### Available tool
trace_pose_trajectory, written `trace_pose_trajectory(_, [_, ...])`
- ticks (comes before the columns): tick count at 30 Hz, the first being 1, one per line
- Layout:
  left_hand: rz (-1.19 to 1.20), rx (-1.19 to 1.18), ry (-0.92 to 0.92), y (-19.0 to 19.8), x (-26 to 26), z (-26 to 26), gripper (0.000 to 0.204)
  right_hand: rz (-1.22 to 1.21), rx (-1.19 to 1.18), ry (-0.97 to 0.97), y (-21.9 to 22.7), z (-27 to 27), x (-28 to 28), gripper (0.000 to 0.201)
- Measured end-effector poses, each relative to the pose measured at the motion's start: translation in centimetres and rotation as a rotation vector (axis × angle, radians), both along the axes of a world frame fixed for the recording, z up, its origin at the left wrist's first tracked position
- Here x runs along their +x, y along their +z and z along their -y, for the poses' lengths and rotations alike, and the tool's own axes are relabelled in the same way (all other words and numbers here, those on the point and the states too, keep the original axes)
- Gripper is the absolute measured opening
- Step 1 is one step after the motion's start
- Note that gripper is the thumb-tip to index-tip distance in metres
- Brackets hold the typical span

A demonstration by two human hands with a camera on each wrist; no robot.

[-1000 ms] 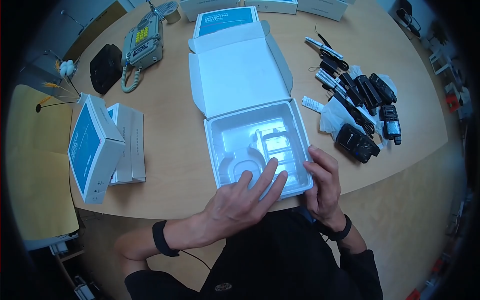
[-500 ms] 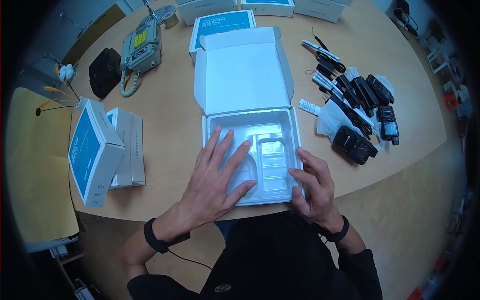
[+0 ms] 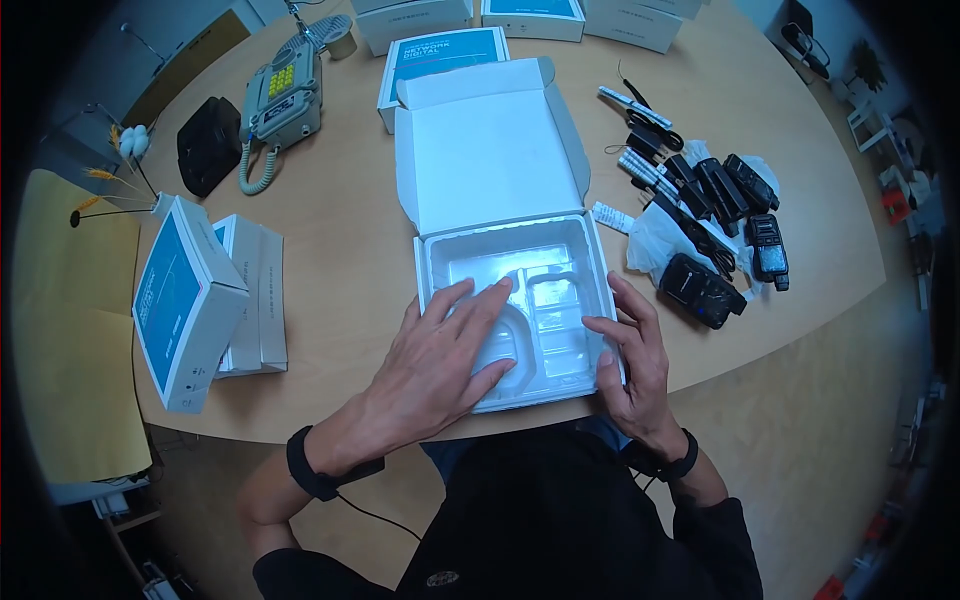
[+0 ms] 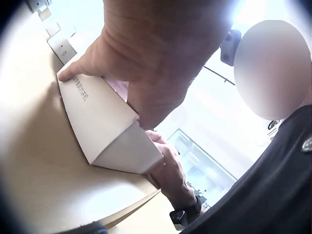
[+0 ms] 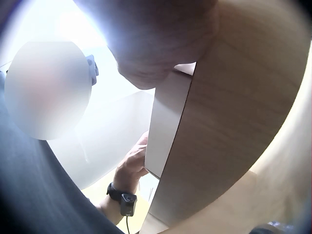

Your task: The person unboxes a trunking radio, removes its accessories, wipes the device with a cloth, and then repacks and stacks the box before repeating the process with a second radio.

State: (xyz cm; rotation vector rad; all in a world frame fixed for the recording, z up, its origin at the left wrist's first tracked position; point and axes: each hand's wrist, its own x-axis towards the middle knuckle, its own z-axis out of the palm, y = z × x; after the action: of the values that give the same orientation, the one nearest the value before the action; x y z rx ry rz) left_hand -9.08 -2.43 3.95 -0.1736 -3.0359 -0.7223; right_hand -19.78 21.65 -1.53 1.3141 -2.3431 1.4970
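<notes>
An unfolded white cardboard box (image 3: 497,150) stands in front of me with its lid laid back. In its base sits a glossy moulded plastic tray (image 3: 560,300) with bare compartments. My left hand (image 3: 430,345) lies over the left wall, its fingers reaching into the tray's left part; in the left wrist view one finger touches the outer side of the box (image 4: 102,107). At the right wall, my right hand (image 3: 640,365) grips the box edge with bent fingers, index finger and thumb at the rim. In the right wrist view, the hand (image 5: 161,44) is dark and its fingertips are hidden.
To the right lie several black handheld radios (image 3: 700,290), cables, chargers and white plastic bags (image 3: 660,240). Blue-and-white boxes (image 3: 190,290) stand at the left, more at the back. A grey-green telephone (image 3: 285,100) and a black pouch (image 3: 208,145) are back left.
My left hand first moves left from the tray's middle to its left part, then its spread fingers draw together. The box shifts left and then slightly right. My right hand stays at the right wall.
</notes>
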Motion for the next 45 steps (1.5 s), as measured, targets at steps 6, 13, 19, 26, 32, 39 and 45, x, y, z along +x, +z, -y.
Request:
trace_pose_trajectory(6, [0.009, -0.023, -0.006, -0.2, -0.9, 0.1, 0.077, 0.045, 0.006, 0.010, -0.1, -0.1, 0.1, 0.035])
trace_pose_trajectory(13, [-0.057, 0.018, 0.012, -1.0, -0.6, 0.2, 0.074, 0.077, 0.048, 0.036, 0.4, 0.0, -0.3, 0.042])
trace_pose_trajectory(19, [-0.229, 0.006, 0.086, -0.8, -0.4, 0.0, 0.071, 0.095, 0.047, 0.041, 0.3, -0.1, -0.3, 0.041])
trace_pose_trajectory(26, [-0.294, 0.087, 0.272, -0.5, 0.6, 1.5, 0.075, 0.093, 0.037, 0.040, 0.2, -0.1, -0.3, 0.040])
trace_pose_trajectory(32, [-0.124, 0.453, 0.334, -3.2, 1.0, 2.1, 0.076, 0.079, 0.056, 0.037, 0.4, -0.1, -0.3, 0.041])
trace_pose_trajectory(39, [-0.134, 0.386, 0.312, -3.2, 1.0, 1.6, 0.066, 0.103, 0.008, 0.040, -0.1, 0.0, -0.3, 0.042])
trace_pose_trajectory(45, [-0.077, 0.267, 0.279, -2.7, 1.2, 1.4, 0.050, 0.101, 0.006, 0.040, 0.0, 0.1, -0.3, 0.042])
